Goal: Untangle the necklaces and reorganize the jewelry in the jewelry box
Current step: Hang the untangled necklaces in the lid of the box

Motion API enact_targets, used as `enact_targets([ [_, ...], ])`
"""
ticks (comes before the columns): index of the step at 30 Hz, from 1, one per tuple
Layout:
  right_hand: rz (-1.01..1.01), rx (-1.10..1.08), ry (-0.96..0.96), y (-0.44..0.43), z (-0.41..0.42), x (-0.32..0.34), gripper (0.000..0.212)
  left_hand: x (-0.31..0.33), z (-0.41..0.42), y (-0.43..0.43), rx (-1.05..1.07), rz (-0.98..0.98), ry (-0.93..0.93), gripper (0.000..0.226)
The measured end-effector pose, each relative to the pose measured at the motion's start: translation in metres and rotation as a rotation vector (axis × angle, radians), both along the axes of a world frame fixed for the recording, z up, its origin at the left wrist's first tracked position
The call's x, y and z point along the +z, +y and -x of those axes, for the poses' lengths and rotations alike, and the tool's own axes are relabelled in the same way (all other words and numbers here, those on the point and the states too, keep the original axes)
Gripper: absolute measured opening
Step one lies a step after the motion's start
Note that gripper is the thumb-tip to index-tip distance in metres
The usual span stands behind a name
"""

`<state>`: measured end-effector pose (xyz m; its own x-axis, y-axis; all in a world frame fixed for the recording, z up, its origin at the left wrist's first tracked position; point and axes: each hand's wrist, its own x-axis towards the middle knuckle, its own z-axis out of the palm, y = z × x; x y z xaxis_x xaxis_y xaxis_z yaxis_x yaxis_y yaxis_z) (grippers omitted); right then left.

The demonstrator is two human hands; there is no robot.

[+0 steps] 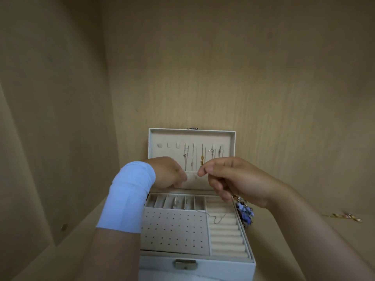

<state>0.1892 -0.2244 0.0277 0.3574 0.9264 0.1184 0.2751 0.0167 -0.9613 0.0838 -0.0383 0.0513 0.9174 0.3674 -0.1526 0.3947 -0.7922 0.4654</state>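
Your right hand (233,179) pinches its fingertips, a blue beaded necklace (245,214) dangling beneath, over the open white jewelry box (194,266) on the wooden shelf (50,264). Your left hand (168,173) curls, its grip unclear.

Brightness: dim, warm, even over the beige wood-grain cabinet walls (263,78).
Shadows: soft, deepest toward 6 o'clock.
Glare: pale blue fabric wrist sleeve (129,195) washed out at 7 o'clock.
Blur: blue beaded pendant (246,214) smeared at 5 o'clock.
Distortion: panel edges bow at 9 o'clock.
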Motion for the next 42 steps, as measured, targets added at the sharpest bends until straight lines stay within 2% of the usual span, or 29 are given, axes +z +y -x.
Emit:
enact_targets([
  [1, 0.013, -0.021, -0.023, 0.003, 0.002, -0.001, 0.022, 0.001, -0.002, -0.004, -0.021, 0.099, -0.12, 0.022],
  [4, 0.024, -0.06, -0.03, 0.007, 0.008, -0.003, 0.022, 0.005, -0.008, -0.023, -0.123, 0.607, -0.446, 0.028],
  [6, 0.03, -0.057, 0.014, 0.007, 0.01, -0.001, 0.023, 0.005, -0.008, -0.03, -0.141, 0.732, -0.462, 0.027],
  [10, 0.059, 0.001, 0.064, 0.004, 0.012, 0.004, 0.022, 0.004, 0.0, -0.029, -0.209, 0.616, -0.228, 0.03],
  [13, 0.096, 0.01, 0.058, -0.001, 0.01, 0.006, 0.027, 0.01, 0.008, -0.025, -0.222, 0.429, -0.154, 0.042],
  [17, 0.095, 0.045, 0.137, -0.008, 0.002, 0.006, 0.027, 0.012, 0.02, -0.005, -0.186, 0.214, -0.217, 0.024],
  [20, 0.005, 0.029, 0.235, -0.006, -0.001, 0.003, 0.019, 0.004, 0.025, 0.016, -0.086, 0.3, -0.432, 0.018],
  [22, -0.049, -0.063, 0.205, 0.002, -0.001, 0.001, 0.017, -0.003, 0.025, 0.029, -0.004, 0.503, -0.591, 0.02],
  [24, -0.065, -0.224, 0.072, 0.014, 0.001, -0.001, 0.021, -0.011, 0.02, 0.038, 0.074, 0.704, -0.702, 0.022],
  [26, -0.088, -0.385, -0.063, 0.031, 0.004, 0.001, 0.021, -0.017, 0.013, 0.042, 0.157, 0.798, -0.767, 0.022],
  [28, -0.146, -0.502, -0.13, 0.051, 0.005, 0.004, 0.019, -0.02, 0.008, 0.044, 0.214, 0.811, -0.799, 0.021],
  [29, -0.176, -0.559, -0.15, 0.059, 0.006, 0.007, 0.018, -0.021, 0.007, 0.044, 0.237, 0.77, -0.8, 0.02],
  [33, -0.206, -0.81, -0.242, 0.094, 0.004, 0.011, 0.027, -0.029, 0.001, 0.045, 0.398, 0.397, -0.835, 0.018],
  [36, -0.219, -0.933, -0.253, 0.112, 0.001, 0.01, 0.028, -0.031, -0.004, 0.044, 0.508, 0.347, -0.914, 0.026],
  [42, -0.224, -1.07, -0.263, 0.129, -0.001, 0.005, 0.019, -0.032, -0.011, 0.038, 0.61, 0.187, -0.856, 0.032],
])
